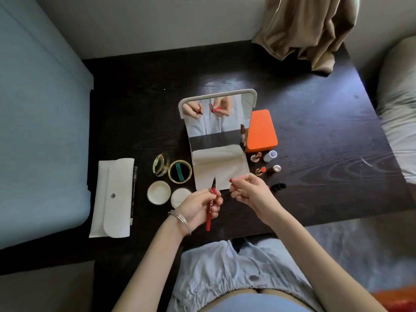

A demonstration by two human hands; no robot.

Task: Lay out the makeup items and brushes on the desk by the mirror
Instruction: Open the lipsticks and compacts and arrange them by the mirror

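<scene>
Now the left hand (199,207) grips a red liner pen (210,207), tip up, before the mirror (217,122). The right hand (248,192) pinches its small cap (231,180), fingers curled, above the surface (315,131)

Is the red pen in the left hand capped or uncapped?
Uncapped. The red pen shows its bare dark tip, pointing toward the mirror, while the right hand pinches a small red piece, probably its cap.

L hand (200,207) grips uncapped red liner (211,207); R hand (248,191) pinches cap (231,180).

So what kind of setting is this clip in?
Probably a bedroom used as a vanity spot: a dark wooden desk with a standing mirror, lipsticks beside it, and bedding alongside.
</scene>
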